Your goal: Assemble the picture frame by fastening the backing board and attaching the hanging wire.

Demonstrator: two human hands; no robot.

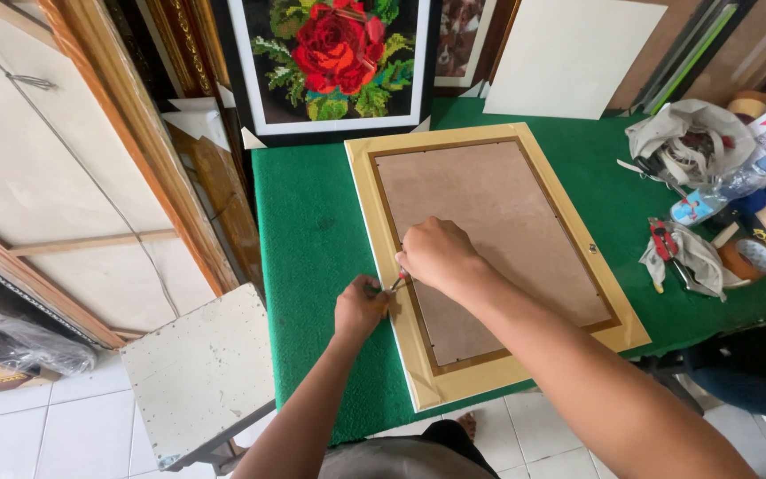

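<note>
1. Left hand is closed around a small tool's handle at the left rail of the gold picture frame.
2. Right hand, fingers pinched, steadies the red tool tip there.
3. Frame lies face down on the green table; fastening its brown backing board looks underway, so the tip needs steadying before pressure.

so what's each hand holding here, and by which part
The left hand grips a small tool by its handle, tip at the frame's inner edge. The right hand presses beside it; whether it holds anything cannot be told.
</note>
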